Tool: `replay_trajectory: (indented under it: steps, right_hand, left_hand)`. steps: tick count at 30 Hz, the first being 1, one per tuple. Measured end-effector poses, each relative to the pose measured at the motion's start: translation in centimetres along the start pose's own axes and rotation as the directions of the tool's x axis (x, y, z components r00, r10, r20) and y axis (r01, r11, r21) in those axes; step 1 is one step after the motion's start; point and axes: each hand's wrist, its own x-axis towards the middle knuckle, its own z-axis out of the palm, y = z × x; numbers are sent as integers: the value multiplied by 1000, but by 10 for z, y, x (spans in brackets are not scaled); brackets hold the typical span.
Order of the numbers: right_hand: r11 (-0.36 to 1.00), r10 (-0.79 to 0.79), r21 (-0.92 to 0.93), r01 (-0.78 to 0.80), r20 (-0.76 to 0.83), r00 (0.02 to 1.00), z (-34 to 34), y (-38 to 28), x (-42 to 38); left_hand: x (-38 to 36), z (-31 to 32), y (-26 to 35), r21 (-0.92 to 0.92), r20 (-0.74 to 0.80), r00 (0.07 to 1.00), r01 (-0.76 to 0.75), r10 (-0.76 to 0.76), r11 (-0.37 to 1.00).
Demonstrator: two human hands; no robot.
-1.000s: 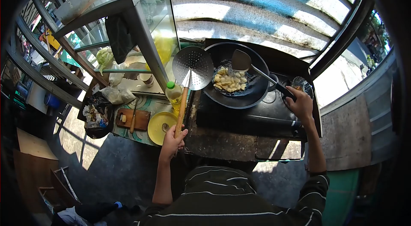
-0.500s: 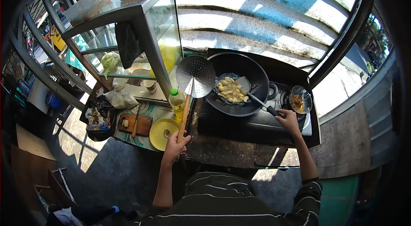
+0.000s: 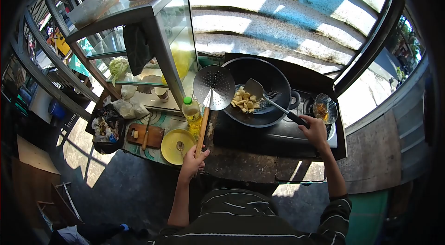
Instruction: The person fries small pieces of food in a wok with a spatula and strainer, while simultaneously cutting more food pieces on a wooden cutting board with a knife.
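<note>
My left hand [image 3: 191, 163] is closed round the wooden handle of a perforated skimmer [image 3: 218, 82], whose round metal head overlaps the wok's left rim. With my right hand [image 3: 314, 130] I grip the black handle of a spatula [image 3: 277, 106]. Its blade lies inside the black wok [image 3: 273, 71], touching pale yellow food pieces [image 3: 244, 100] gathered at the left of the bottom. Some dark oil shows beside them. The wok sits on a stove [image 3: 250, 136]. Close to my left hand are a yellow plate [image 3: 170, 153] with a spoon on it and a green-capped oil bottle [image 3: 192, 112].
A cutting board [image 3: 153, 139] with a knife [image 3: 146, 136] lies at the left, beside a black plastic bag [image 3: 118, 126]. A glass display case [image 3: 174, 27] rises behind them. Right of the wok stands a glass bowl [image 3: 331, 106] holding orange-brown contents.
The spatula blade has moved left and up across the wok, and the food pieces have shifted left and spread apart. The skimmer head has moved slightly right and down.
</note>
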Motion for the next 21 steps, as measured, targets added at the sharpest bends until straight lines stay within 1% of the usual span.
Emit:
replay_trajectory:
  steps: [1,3,4,5,7,8,9,11,12,14,15,17,18,19,21]
  right_hand:
    - [1000,-2,0,2,-2,1000,-1,1,2]
    - [999,14,-50,-18,-78,997,-2,6,4]
    - [997,-20,-72,12,-110,994,3,17,6]
    - [997,-25,-75,16,-118,993,7,24,7]
    - [997,-24,-72,10,-205,979,11,34,8]
    - [998,14,-50,-25,-211,977,12,37,8]
    - [994,104,0,-106,-183,978,10,37,9]
    - [986,166,42,-161,-156,974,10,44,10]
    - [987,160,43,-155,-165,973,12,49,10]
    - [982,185,51,-181,-112,976,15,54,12]
    - [973,233,26,-231,-78,969,11,43,11]
    - [980,195,42,-192,-68,978,22,48,12]
    - [988,155,36,-152,-98,983,28,49,12]
    - [976,219,27,-217,-59,974,31,49,12]
    - [989,128,84,-121,-85,988,46,62,15]
  left_hand:
    - [1,0,0,8,-2,1000,6,-6,1000]
    - [3,2,0,20,-13,1000,4,-4,1000]
    - [4,2,1,34,-25,1000,3,-2,999]
    - [4,3,1,32,-22,1000,-6,7,999]
    - [5,3,0,37,-27,999,-23,24,999]
    - [5,1,1,42,-14,1000,-15,16,999]
    - [4,1,3,40,-15,999,-33,34,999]
    - [2,3,7,55,-16,1000,2,-1,998]
    - [1,3,10,52,-11,1000,3,-3,999]
    - [2,1,9,37,-9,1000,-8,9,999]
    - [4,0,9,24,-7,1000,-13,13,1000]
    - [4,1,7,58,-15,1000,-25,26,998]
    - [4,1,7,27,-16,1000,-22,22,999]
    - [4,2,8,-5,-16,1000,-18,18,1000]
    - [4,3,9,-9,-17,1000,-18,18,1000]
